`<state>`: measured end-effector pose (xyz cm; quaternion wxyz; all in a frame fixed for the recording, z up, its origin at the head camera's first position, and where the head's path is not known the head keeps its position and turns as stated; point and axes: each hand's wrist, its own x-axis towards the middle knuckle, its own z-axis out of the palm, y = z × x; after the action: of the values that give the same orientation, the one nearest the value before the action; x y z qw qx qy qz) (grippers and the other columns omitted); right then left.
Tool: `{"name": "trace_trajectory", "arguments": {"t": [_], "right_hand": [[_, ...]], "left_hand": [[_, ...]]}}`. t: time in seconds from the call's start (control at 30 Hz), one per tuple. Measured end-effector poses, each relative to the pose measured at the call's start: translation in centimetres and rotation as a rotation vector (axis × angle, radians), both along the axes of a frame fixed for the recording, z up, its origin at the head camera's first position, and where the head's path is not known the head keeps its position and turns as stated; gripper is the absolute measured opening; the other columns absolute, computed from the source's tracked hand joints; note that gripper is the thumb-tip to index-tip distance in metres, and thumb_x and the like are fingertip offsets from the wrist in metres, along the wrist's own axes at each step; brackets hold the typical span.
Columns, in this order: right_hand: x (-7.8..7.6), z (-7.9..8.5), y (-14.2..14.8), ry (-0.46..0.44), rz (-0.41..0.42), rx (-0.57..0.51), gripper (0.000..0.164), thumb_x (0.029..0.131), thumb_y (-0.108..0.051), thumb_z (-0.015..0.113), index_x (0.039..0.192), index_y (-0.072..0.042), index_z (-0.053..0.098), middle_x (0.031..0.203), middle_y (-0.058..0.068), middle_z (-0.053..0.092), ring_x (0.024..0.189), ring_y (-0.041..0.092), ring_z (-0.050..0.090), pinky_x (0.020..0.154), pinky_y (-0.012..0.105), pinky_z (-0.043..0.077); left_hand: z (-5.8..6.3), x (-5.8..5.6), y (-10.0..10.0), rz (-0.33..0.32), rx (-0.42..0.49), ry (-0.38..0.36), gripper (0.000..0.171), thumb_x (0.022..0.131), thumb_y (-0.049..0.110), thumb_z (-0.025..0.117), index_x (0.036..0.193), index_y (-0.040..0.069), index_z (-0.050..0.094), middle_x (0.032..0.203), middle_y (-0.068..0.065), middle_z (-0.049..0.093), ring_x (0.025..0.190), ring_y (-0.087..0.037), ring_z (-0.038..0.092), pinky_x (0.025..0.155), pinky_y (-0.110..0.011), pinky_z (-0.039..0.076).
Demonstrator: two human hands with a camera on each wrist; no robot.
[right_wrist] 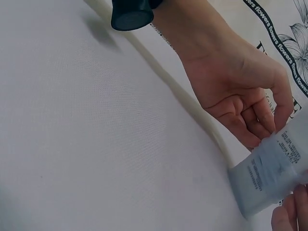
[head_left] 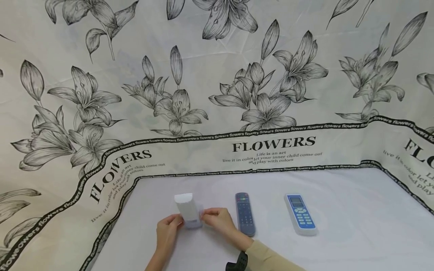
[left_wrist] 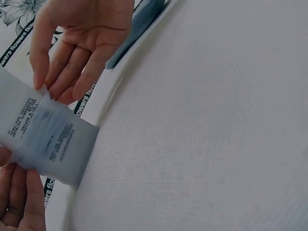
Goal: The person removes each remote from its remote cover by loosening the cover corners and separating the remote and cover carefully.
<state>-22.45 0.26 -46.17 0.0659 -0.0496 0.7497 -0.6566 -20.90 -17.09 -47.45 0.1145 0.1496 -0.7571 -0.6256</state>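
Note:
A white remote control (head_left: 185, 205) stands nearly upright, its plain back with small printed text (left_wrist: 21, 118) towards me. Around its lower part sits a clear plastic sleeve (head_left: 194, 224), wrinkled and bunched in the wrist views. My left hand (head_left: 166, 233) pinches the sleeve's left edge; it also shows at the top of the right wrist view as a bent hand (right_wrist: 236, 91). On the opposite edge, my right hand (head_left: 220, 224) pinches the sleeve between thumb and fingers. Whether the remote's lower end touches the table cannot be told.
A dark grey-blue remote (head_left: 245, 214) lies just right of my right hand. Farther right lies a white remote with a blue face (head_left: 300, 213). Everything is on a white-covered table (head_left: 352, 226), with a flower-printed cloth (head_left: 190, 150) rising behind and at both sides.

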Motion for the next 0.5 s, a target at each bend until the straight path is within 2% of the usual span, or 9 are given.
{"name": "trace_trajectory", "arguments": {"t": [0.2, 0.5], "right_hand": [[-0.09, 0.12, -0.03, -0.074, 0.019, -0.097, 0.035, 0.087, -0.021, 0.067, 0.103, 0.011, 0.068, 0.104, 0.020, 0.071, 0.092, 0.022, 0.070, 0.080, 0.032, 0.058], [0.04, -0.14, -0.29, -0.097, 0.026, -0.169, 0.030, 0.088, -0.016, 0.066, 0.098, 0.012, 0.067, 0.101, 0.015, 0.071, 0.091, 0.016, 0.069, 0.077, 0.032, 0.059]], "left_hand": [[-0.10, 0.32, 0.15, 0.003, -0.013, 0.028, 0.023, 0.086, 0.006, 0.061, 0.099, -0.011, 0.069, 0.092, -0.018, 0.073, 0.071, -0.004, 0.066, 0.066, -0.016, 0.055], [0.05, 0.74, 0.06, -0.016, -0.035, -0.006, 0.025, 0.087, 0.007, 0.063, 0.100, -0.013, 0.067, 0.089, -0.019, 0.072, 0.073, -0.009, 0.068, 0.066, -0.018, 0.056]]}}
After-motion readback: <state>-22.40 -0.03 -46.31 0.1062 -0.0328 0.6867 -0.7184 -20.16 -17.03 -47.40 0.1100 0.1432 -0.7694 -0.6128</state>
